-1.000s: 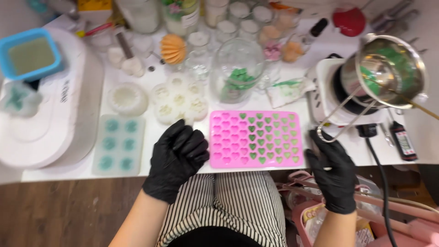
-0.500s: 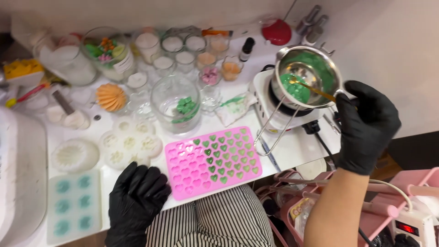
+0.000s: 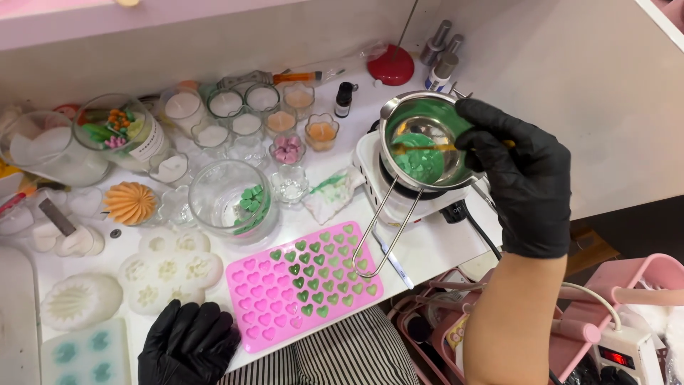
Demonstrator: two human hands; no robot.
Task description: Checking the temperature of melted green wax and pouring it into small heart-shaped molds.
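Right hand point(image 3: 524, 178) stirs green wax point(image 3: 420, 162) in metal pot point(image 3: 399, 114).

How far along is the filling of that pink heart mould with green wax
Roughly half done. The pink heart mould has green hearts in its right-hand cavities; the left-hand ones are bare pink. In hand: the right hand holds a stick in green wax inside the metal melting pot on the white hot plate. The left hand rests at the table edge beside the mould. Left: the empty cavities.
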